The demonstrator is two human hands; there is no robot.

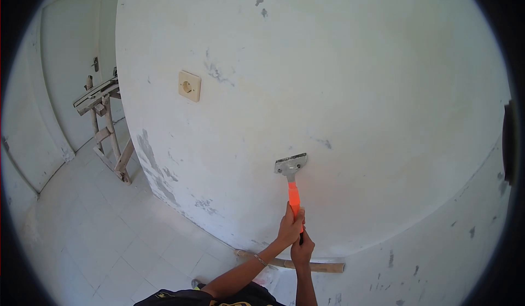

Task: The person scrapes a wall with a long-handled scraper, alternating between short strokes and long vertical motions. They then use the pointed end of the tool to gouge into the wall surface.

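Left hand, right hand on orange scraper against wall

Wearing matt, chalky white paint on the wall, flaking to rough grey plaster in patches low down. Showing dull bare metal on the scraper at its blade, smeared pale, over a glossy orange plastic handle. Giving off a smooth, faint sheen across the pale floor tiles. Baring raw, paint-spattered wood on the trestle and the pole. Looking like smooth cream plastic at the wall plate.
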